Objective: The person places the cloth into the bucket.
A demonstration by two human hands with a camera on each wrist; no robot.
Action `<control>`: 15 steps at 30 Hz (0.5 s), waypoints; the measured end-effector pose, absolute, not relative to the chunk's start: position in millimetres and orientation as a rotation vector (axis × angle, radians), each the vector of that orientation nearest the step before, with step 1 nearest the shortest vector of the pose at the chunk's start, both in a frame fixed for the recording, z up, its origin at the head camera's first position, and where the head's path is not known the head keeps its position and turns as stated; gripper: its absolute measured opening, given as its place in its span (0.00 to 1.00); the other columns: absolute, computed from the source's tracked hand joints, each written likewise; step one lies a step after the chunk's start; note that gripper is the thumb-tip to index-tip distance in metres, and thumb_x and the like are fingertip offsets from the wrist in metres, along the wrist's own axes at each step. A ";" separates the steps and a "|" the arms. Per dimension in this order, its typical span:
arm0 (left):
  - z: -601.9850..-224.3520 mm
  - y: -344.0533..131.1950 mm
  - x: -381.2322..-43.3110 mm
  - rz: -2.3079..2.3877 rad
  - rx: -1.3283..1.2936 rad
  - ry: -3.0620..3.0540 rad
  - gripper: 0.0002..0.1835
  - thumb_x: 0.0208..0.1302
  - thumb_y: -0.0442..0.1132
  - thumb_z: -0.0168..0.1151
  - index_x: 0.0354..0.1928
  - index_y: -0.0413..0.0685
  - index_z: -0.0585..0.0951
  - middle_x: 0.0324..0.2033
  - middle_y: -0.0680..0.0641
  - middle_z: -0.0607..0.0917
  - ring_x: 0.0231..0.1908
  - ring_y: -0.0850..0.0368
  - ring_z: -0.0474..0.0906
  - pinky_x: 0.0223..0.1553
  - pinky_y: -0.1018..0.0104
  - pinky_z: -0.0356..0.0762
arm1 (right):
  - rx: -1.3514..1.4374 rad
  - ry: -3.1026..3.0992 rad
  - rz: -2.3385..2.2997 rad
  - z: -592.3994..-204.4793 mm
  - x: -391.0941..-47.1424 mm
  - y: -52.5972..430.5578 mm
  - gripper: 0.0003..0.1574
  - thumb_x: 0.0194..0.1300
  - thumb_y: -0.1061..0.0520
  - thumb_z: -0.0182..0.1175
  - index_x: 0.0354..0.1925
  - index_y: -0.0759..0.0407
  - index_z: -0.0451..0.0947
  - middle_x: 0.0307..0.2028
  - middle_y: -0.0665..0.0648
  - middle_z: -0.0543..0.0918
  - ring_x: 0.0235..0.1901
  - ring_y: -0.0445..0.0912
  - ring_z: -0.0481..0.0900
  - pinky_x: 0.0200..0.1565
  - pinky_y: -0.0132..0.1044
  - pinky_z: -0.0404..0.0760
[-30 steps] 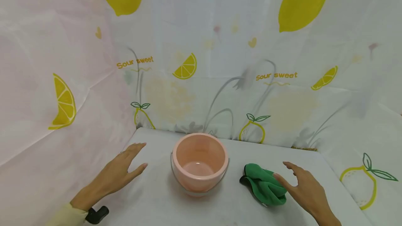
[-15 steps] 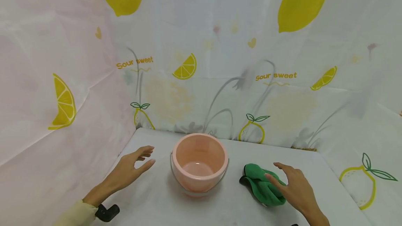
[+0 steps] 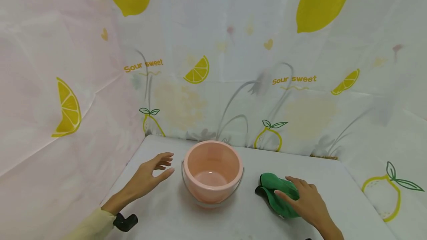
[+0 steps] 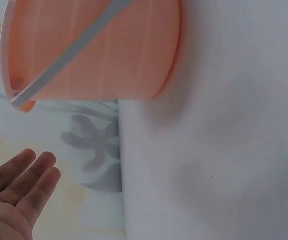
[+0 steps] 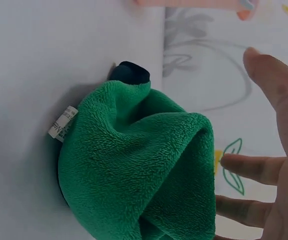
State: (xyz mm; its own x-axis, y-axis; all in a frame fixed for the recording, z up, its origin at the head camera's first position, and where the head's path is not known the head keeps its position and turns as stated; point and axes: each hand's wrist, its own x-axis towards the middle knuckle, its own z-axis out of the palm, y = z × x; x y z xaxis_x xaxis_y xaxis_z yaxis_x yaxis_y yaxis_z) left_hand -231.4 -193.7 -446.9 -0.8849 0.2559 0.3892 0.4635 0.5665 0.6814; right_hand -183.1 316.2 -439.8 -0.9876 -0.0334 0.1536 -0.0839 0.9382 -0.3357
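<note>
A pink bucket (image 3: 213, 192) with a grey handle (image 4: 73, 52) stands upright on the white table. My left hand (image 3: 146, 175) hovers to its left, fingers relaxed and slightly bent, holding nothing. To the right of the bucket lies a crumpled green towel (image 3: 278, 195) with a dark edge and a small white label (image 5: 62, 122). Over the towel's right side is my right hand (image 3: 308, 199), thumb and fingers spread apart. In the right wrist view its fingers (image 5: 251, 167) reach alongside the fluffy cloth, the thumb well away from it.
A white table (image 3: 160, 217) carries both things. Behind it and along both sides hangs a pale cloth backdrop (image 3: 227, 99) printed with lemons. A black wrist strap piece (image 3: 125, 222) sits under the left wrist.
My left hand has moved right, closer to the bucket, its fingers bending a little. My right hand has moved left over the towel. Bucket and towel stay in place.
</note>
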 end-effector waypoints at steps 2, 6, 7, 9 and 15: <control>-447.7 -190.3 -233.0 -1.252 -0.601 -2.553 0.27 0.72 0.55 0.65 0.69 0.64 0.72 0.56 0.52 0.83 0.51 0.53 0.84 0.53 0.52 0.83 | 0.102 -2.949 0.505 -440.9 -184.0 315.1 0.49 0.65 0.25 0.62 0.68 0.57 0.74 0.63 0.69 0.77 0.55 0.75 0.73 0.50 0.72 0.74; -449.3 -184.1 -236.5 -1.307 -0.618 -2.553 0.27 0.72 0.55 0.64 0.70 0.65 0.71 0.57 0.49 0.82 0.51 0.53 0.84 0.52 0.51 0.83 | 0.114 -2.952 0.524 -445.6 -186.4 314.3 0.50 0.63 0.25 0.63 0.68 0.57 0.74 0.63 0.70 0.76 0.55 0.75 0.73 0.48 0.72 0.75; -449.8 -182.6 -237.3 -1.322 -0.625 -2.550 0.27 0.72 0.54 0.64 0.70 0.64 0.71 0.57 0.48 0.82 0.51 0.53 0.84 0.52 0.50 0.83 | 0.112 -2.960 0.539 -446.9 -187.3 314.0 0.50 0.63 0.25 0.63 0.68 0.57 0.73 0.63 0.70 0.76 0.55 0.75 0.72 0.48 0.72 0.75; -450.7 -180.0 -238.8 -1.340 -0.641 -2.548 0.27 0.73 0.54 0.64 0.70 0.64 0.71 0.58 0.46 0.82 0.51 0.52 0.84 0.52 0.48 0.83 | 0.107 -2.991 0.578 -449.6 -188.6 313.7 0.52 0.63 0.25 0.64 0.70 0.57 0.71 0.64 0.71 0.74 0.56 0.76 0.71 0.48 0.72 0.75; -451.5 -171.9 -242.2 -1.404 -0.655 -2.553 0.28 0.73 0.55 0.63 0.71 0.68 0.69 0.58 0.49 0.82 0.52 0.52 0.83 0.55 0.43 0.81 | 0.109 -3.048 0.629 -455.8 -191.1 312.8 0.56 0.60 0.26 0.67 0.72 0.59 0.69 0.65 0.72 0.71 0.55 0.74 0.73 0.51 0.70 0.76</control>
